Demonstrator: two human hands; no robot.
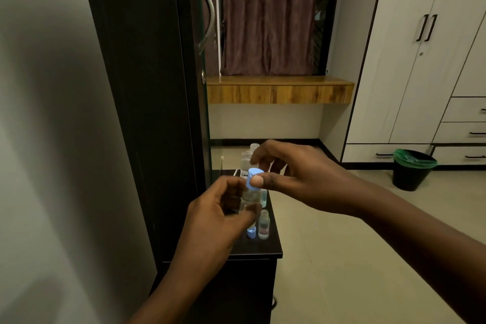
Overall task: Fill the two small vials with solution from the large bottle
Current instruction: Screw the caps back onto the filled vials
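Note:
My left hand (223,208) is closed around a small clear vial (247,196), held above the dark stand (273,250). Just above that vial, my right hand (294,176) pinches a light blue cap (253,176) between thumb and fingers. Behind both hands stands the large clear bottle (248,158), uncapped, with a white label partly hidden. A second small vial (263,223) stands upright and open on the stand near its front edge. Another blue cap (251,233) lies to the left of it.
A tall dark cabinet (142,87) with a metal handle rises on the left. A black bin (413,168) with a green liner sits on the tiled floor at right, by white wardrobes (426,73). A wooden shelf (278,89) and curtain are at the back.

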